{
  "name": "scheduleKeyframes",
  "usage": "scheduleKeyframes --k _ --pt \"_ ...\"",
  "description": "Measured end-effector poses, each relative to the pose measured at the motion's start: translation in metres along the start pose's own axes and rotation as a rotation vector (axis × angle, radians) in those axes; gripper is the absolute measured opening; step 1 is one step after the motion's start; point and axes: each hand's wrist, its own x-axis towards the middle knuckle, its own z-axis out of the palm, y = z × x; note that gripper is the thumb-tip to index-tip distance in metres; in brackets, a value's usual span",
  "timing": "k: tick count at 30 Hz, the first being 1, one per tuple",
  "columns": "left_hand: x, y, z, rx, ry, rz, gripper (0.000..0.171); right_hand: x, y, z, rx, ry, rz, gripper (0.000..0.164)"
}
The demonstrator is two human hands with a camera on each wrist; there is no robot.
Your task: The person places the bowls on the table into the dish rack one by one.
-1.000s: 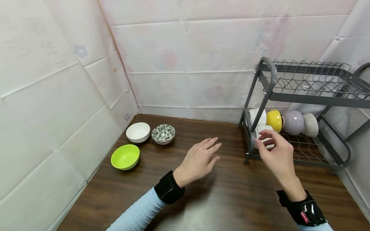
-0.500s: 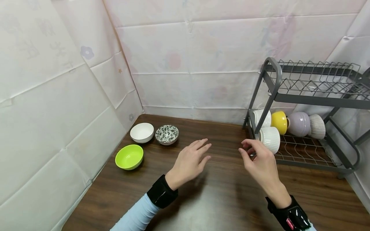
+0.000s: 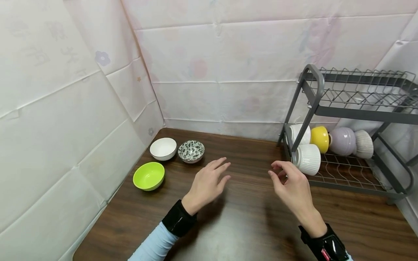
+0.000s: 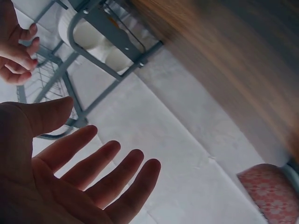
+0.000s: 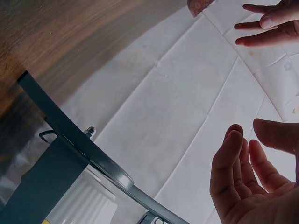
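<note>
My left hand (image 3: 206,185) hovers above the middle of the table with its fingers spread and holds nothing. Loosely bent fingers on my right hand (image 3: 292,186) also hold nothing; it is just left of the dish rack (image 3: 359,112), nearest a white ribbed cup (image 3: 308,159) lying on its side on the lower tier. Behind that cup are another white piece (image 3: 300,133), a yellow bowl (image 3: 320,139), a lilac one (image 3: 343,141) and a cream ribbed one (image 3: 363,144), all on their sides. In the left wrist view the rack is partly cut off.
At the far left of the wooden table (image 3: 241,224) stand a white bowl (image 3: 163,149), a black-and-white patterned bowl (image 3: 191,151) and a lime green bowl (image 3: 148,176). Cloth-covered walls (image 3: 209,54) border the table's back and left. The rack's upper tier (image 3: 365,87) is bare wire.
My right hand has moved left, away from the rack, and the white ribbed cup it covered now shows. My left hand has drifted a little left. The head view has turned slightly left.
</note>
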Motion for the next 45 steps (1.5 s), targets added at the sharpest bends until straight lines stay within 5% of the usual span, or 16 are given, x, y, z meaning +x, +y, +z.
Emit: scheduleKeyframes --k 13,22,28,45 --pt "0.002 -0.050 -0.003 0.067 0.134 -0.125 0.043 -0.005 -0.003 0.005 0.020 -0.051 0.042 0.027" --pt "0.009 -0.080 -0.003 0.149 0.021 -0.282 0.044 -0.005 -0.003 0.007 0.022 -0.064 0.057 0.025" --pt "0.011 -0.093 0.003 0.136 0.003 -0.394 0.040 -0.006 -0.004 0.006 0.028 -0.062 0.047 0.024" --pt "0.017 -0.111 0.011 0.195 -0.017 -0.396 0.015 -0.005 -0.002 0.002 0.037 -0.056 0.051 0.024"
